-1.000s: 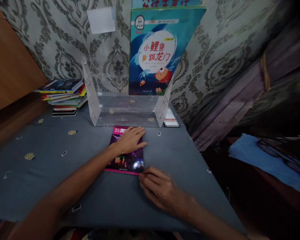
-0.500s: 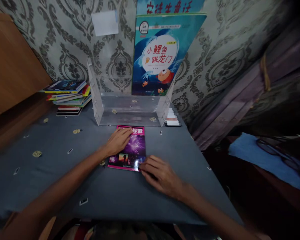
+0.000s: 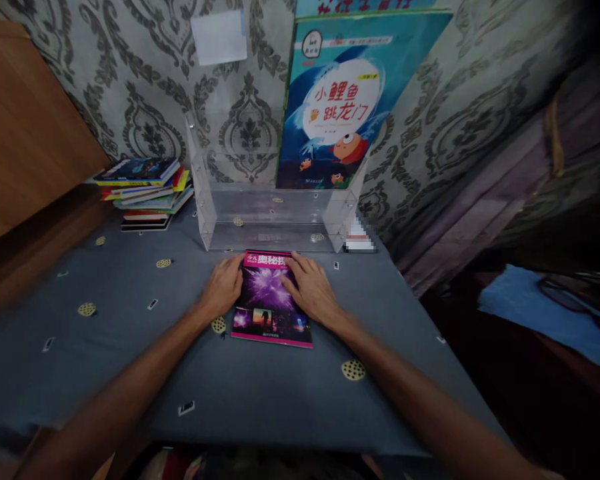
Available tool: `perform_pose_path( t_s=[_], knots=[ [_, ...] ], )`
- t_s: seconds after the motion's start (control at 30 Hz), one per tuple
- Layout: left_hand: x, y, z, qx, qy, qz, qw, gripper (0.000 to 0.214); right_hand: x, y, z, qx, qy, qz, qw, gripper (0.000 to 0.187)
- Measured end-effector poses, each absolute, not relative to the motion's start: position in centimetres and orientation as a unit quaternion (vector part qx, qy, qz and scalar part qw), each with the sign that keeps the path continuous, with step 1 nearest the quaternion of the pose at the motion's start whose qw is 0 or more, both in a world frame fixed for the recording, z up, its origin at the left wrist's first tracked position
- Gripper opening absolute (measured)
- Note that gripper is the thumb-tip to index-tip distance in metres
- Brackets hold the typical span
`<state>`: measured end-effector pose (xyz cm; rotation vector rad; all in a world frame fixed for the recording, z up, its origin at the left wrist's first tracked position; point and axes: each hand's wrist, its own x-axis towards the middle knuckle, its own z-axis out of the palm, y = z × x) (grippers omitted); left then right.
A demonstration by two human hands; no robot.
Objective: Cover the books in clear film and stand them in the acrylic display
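Both hands are open, palms down and fingers spread, and neither grips anything. The right hand [image 3: 310, 288] lies flat across the upper right of a thin magenta-edged paperback [image 3: 270, 310], while the left hand [image 3: 223, 287] rests just beside the book, its fingertips touching the left edge of the cover. The paperback lies flat and square-on on a blue-grey cloth tabletop [image 3: 260, 393], its top edge just in front of a clear acrylic book stand [image 3: 273, 237]. Its cover shows a purple starburst above a row of small pictures.

A large blue picture book [image 3: 340, 100] stands tilted back in the stand, against damask wallpaper [image 3: 250, 133]. To the left of the stand sits a low stack of children's books [image 3: 143, 193], lying flat, and a small perforated gold disc [image 3: 219, 325] is printed on the cloth just below the left hand — one of several scattered across it.
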<state>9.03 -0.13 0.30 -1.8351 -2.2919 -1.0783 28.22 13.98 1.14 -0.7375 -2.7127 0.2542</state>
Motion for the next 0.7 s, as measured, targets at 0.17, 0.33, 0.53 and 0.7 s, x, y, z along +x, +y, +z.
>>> perform_pose_path(
  t_s=[0.17, 0.33, 0.53, 0.7],
  knots=[
    [9.2, -0.2, 0.7, -0.575, -0.72, -0.386, -0.041, 0.049, 28.4, 14.1, 0.4, -0.268, -0.947, 0.072, 0.164, 0.053],
    [9.1, -0.2, 1.4, -0.542, -0.701, -0.449, -0.115, 0.051, 28.5, 14.4, 0.1, -0.262, -0.948, 0.073, 0.168, 0.056],
    [9.4, -0.6, 1.6, -0.478, -0.693, -0.507, -0.184, 0.043, 29.0, 14.6, -0.2, -0.252, -0.95, 0.076, 0.17, 0.057],
    [9.5, -1.0, 1.9, -0.435, -0.7, -0.52, -0.224, 0.044, 29.4, 14.7, -0.6, -0.242, -0.95, 0.088, 0.175, 0.056]
  ],
)
